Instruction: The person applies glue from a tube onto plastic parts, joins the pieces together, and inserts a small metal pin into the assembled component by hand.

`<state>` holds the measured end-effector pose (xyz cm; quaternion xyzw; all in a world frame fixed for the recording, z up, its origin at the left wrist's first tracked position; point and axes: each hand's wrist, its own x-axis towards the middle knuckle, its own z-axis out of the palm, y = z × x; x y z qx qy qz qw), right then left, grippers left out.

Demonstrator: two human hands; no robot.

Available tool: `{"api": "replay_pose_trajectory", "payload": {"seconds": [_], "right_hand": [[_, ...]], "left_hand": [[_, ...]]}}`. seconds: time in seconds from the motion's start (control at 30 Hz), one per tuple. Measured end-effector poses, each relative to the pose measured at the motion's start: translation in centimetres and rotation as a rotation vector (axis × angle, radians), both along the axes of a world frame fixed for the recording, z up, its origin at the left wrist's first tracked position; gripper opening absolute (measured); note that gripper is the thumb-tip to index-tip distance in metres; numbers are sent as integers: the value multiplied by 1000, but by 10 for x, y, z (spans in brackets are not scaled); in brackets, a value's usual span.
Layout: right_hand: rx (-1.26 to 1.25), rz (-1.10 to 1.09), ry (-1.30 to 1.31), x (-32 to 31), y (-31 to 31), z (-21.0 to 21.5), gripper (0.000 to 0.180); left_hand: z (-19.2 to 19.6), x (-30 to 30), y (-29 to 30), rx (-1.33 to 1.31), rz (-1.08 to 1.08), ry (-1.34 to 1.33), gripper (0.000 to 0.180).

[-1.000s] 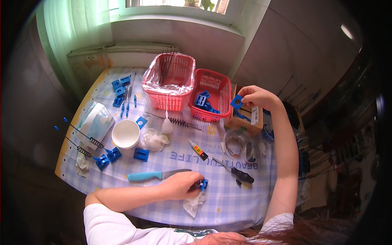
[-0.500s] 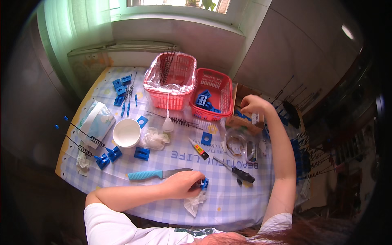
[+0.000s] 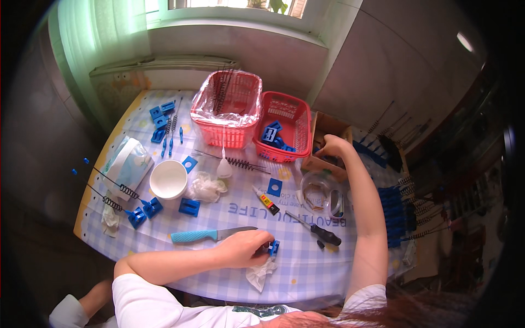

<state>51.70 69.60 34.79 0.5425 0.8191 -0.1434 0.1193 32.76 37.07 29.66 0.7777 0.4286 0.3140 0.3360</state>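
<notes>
My left hand [image 3: 245, 249] rests near the table's front edge, its fingers closed on a small blue plastic block [image 3: 274, 247]. A crumpled white tissue [image 3: 261, 274] lies just below that hand. Beyond it is a knife [image 3: 195, 236] with a light blue handle, its blade partly behind my fingers. My right hand [image 3: 335, 146] reaches down inside an open cardboard box [image 3: 328, 121] at the back right. The fingertips there are hidden, and I cannot make out what they touch. A flat blue plate with a hole [image 3: 274, 187] lies mid-table, near a yellow-and-black glue tube [image 3: 266, 200].
Two red baskets [image 3: 227, 135] [image 3: 284, 156] stand at the back, one lined with clear plastic, one holding blue parts. A screwdriver [image 3: 325, 235], clear round container [image 3: 320, 191], white bowl [image 3: 168, 179] and spring-like black rods [image 3: 238, 163] lie around. Another person's arm [image 3: 95, 298] shows lower left.
My right hand has moved slightly left and deeper into the cardboard box. Another person's arm has come into view at the lower left. My left hand stays put with the blue block.
</notes>
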Motion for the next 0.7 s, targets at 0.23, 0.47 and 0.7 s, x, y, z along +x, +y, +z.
{"api": "replay_pose_trajectory", "payload": {"seconds": [0.23, 0.47, 0.7], "right_hand": [[-51, 8, -9, 8, 16, -16, 33], [4, 3, 210, 14, 16, -1, 23], [97, 36, 218, 18, 10, 13, 27]], "left_hand": [[3, 2, -1, 21, 14, -31, 26], [0, -1, -3, -10, 8, -20, 28], [1, -1, -5, 16, 14, -21, 29]]}}
